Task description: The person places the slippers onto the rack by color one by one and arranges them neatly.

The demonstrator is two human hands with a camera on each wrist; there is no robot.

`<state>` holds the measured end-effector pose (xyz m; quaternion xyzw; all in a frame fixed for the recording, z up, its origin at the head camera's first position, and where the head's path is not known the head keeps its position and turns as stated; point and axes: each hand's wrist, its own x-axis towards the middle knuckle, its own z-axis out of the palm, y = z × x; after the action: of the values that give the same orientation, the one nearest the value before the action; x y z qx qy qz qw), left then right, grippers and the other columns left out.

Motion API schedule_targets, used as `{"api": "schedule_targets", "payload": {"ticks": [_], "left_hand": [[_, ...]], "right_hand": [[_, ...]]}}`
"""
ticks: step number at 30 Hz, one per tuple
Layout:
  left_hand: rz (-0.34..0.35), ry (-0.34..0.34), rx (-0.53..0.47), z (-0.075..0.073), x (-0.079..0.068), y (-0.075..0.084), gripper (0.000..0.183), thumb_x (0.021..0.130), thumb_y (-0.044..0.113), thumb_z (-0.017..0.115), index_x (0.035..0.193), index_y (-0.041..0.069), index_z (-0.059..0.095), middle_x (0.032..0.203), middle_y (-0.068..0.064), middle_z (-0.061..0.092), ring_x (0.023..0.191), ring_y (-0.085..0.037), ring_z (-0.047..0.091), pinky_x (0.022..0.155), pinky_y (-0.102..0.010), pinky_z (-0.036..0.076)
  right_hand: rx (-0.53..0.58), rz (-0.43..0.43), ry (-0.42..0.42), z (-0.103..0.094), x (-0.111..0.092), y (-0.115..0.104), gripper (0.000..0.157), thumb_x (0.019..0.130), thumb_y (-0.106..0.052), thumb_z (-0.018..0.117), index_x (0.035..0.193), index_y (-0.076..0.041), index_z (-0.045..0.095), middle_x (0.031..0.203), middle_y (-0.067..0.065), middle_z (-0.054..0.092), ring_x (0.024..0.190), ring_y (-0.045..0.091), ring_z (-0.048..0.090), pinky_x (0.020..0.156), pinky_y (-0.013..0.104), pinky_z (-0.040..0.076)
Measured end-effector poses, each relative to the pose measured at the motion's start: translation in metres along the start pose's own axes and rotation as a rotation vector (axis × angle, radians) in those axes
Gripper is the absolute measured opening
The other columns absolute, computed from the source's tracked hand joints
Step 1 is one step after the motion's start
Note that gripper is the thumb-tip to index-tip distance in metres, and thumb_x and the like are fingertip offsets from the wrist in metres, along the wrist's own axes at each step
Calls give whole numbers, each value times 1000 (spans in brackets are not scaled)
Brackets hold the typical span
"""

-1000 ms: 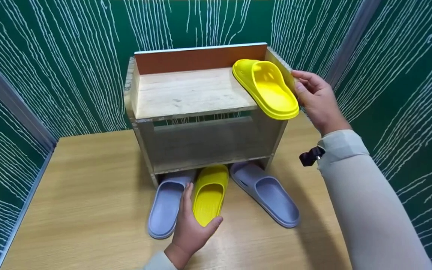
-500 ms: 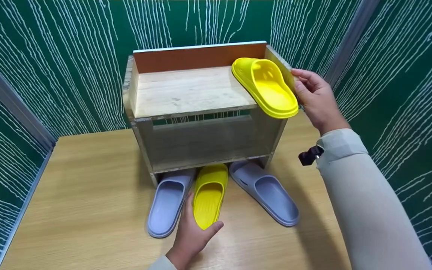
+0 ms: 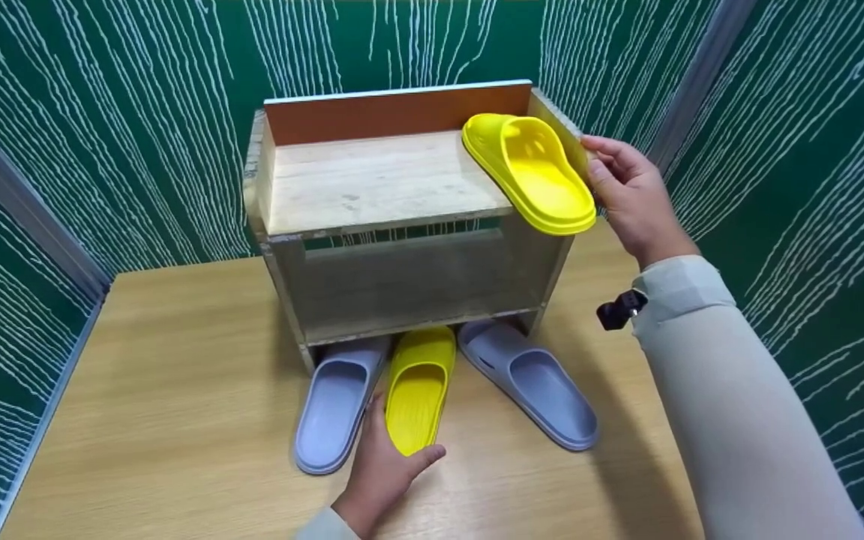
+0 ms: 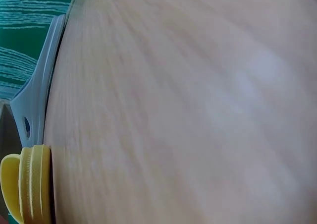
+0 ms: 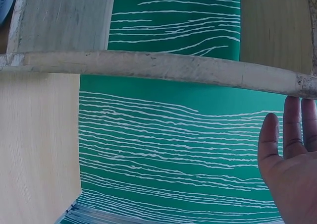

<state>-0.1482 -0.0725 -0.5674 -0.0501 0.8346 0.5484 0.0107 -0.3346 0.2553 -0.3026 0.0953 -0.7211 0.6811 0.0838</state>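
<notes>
On the floor, a yellow slipper (image 3: 413,412) points its toe under the wooden shoe rack (image 3: 394,184). My left hand (image 3: 381,469) spreads around its heel, fingers along the left side and thumb stretched out at the right. The left wrist view shows part of the yellow slipper (image 4: 34,184). A second yellow slipper (image 3: 537,176) lies on the top shelf at the right, heel over the front edge. Beside it, my right hand (image 3: 631,191) holds the rack's right side panel between thumb and forefinger; the other fingers (image 5: 293,127) reach along the panel's outer side in the right wrist view.
A grey-lilac slipper (image 3: 333,416) lies left of the floor's yellow one, and another (image 3: 544,390) is angled out at the right. Both toes reach under the rack. Green walls (image 3: 154,135) with white streaks stand behind and at both sides of the wooden floor (image 3: 177,390).
My left fingers have come down lower along the left side of the floor's yellow slipper. The right hand stays at the rack's side panel.
</notes>
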Motion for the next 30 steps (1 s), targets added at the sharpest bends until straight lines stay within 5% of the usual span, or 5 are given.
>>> {"api": "schedule_targets", "payload": {"ticks": [8, 15, 30], "left_hand": [[19, -7, 97, 1, -1, 1, 126, 70, 30, 100, 163, -4, 22, 169, -29, 23, 150, -43, 37, 123, -56, 34], [31, 5, 162, 2, -1, 0, 125, 68, 22, 100, 161, -7, 23, 168, -33, 22, 152, -48, 32, 123, -58, 33], [50, 34, 154, 4, -1, 0, 115, 68, 14, 98, 156, -11, 28, 163, -35, 29, 145, -48, 42, 121, -56, 37]], "right_hand": [[-9, -9, -1, -1, 3, 2, 50, 99, -35, 69, 147, -24, 61, 143, 7, 54, 122, 26, 59, 102, 26, 55], [-2, -4, 2, 0, 2, 3, 51, 98, -35, 69, 147, -24, 61, 143, 7, 55, 121, 26, 59, 100, 24, 55], [11, -15, 2, 0, 0, 3, 50, 99, -35, 69, 147, -23, 61, 142, 7, 55, 120, 27, 59, 100, 24, 55]]}}
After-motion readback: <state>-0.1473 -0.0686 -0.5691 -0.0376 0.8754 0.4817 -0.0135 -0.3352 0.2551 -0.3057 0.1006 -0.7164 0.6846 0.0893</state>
